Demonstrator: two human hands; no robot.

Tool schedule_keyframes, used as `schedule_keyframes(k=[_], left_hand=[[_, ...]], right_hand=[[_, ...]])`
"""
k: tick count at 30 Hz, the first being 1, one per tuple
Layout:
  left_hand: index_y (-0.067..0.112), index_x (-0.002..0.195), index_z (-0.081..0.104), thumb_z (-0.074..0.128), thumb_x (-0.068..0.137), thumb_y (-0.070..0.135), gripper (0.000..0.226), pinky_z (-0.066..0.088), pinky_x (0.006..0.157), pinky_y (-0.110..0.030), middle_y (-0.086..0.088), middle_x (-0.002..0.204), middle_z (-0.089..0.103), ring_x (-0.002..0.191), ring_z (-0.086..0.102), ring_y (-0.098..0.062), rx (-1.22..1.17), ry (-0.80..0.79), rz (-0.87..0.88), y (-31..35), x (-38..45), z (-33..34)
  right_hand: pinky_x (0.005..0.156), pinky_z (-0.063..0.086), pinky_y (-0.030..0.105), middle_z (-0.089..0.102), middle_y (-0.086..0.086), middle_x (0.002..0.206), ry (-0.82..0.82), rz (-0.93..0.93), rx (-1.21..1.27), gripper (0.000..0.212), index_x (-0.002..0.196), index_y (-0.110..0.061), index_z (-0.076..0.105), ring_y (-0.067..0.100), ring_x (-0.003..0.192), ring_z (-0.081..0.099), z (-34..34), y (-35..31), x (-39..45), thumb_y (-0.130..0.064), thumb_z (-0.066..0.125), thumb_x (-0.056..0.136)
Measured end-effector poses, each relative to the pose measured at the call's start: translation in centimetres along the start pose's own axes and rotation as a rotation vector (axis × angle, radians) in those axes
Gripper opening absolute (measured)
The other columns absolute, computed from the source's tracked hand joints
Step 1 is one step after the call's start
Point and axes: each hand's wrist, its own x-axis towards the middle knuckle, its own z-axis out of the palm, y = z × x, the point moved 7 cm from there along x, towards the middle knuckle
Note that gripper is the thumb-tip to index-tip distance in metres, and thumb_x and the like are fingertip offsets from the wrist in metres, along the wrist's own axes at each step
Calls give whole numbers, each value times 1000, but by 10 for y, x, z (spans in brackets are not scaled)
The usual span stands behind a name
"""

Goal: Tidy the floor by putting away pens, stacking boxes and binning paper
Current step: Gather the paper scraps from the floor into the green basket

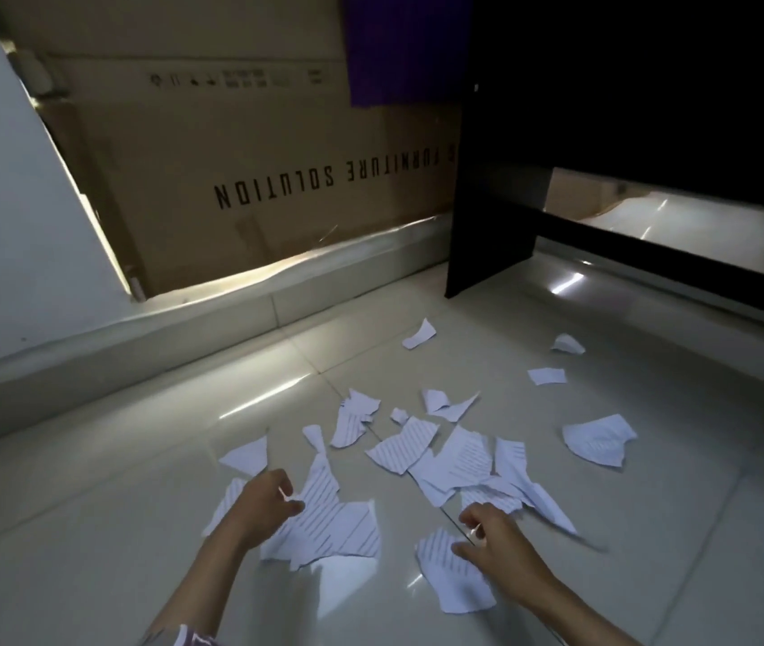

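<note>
I'm reaching my left hand (264, 503) and right hand (494, 536), fingers loosely curled, holding nothing, over scraps (457, 461); thin pieces risk sliding on glossy tile (650, 529).

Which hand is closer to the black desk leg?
The right hand. It is down on the torn paper, below the desk leg and almost in line with it. The left hand is farther off, down and to the left.
</note>
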Motion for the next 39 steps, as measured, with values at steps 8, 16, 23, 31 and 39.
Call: schedule_keyframes(k=[8, 16, 23, 31, 39], left_hand=[[15, 97, 44, 57, 89, 26, 18, 36, 80, -26, -10, 117, 53, 110, 50, -23, 43, 82, -82, -47, 10, 20], [10, 97, 48, 57, 89, 23, 18, 44, 72, -33, -6, 89, 50, 79, 45, -19, -22, 129, -163, -73, 14, 40], [15, 111, 52, 68, 80, 35, 40, 45, 86, -32, -4, 109, 51, 104, 53, -24, -90, 272, -106, -66, 22, 34], [16, 110, 52, 65, 83, 32, 34, 44, 83, -27, -2, 107, 52, 102, 51, -20, -54, 272, -52, -67, 25, 44], [20, 99, 50, 62, 86, 23, 19, 43, 75, -25, 1, 97, 54, 91, 52, -16, -168, 295, -18, -76, 17, 34]], right_hand=[[88, 35, 28, 35, 2, 112, -54, 90, -250, 47, 115, -21, 36, 23, 120, 36, 43, 13, 14, -34, 58, 76], [58, 34, 20, 52, 5, 90, -58, 143, -59, 25, 90, -17, 37, 19, 82, 49, 51, 16, 23, -9, 58, 81], [54, 32, 17, 47, -8, 51, -40, 12, 356, 25, 49, -24, 47, 3, 51, 44, 53, -7, 29, -12, 67, 59], [89, 39, 10, 39, -3, 127, -288, -229, 166, 33, 102, -15, 49, 9, 114, 44, 92, -79, 72, -16, 72, 77], [91, 31, 22, 43, -3, 113, -276, -369, -224, 18, 93, -14, 53, 12, 104, 35, 115, -106, 91, -17, 64, 79]])
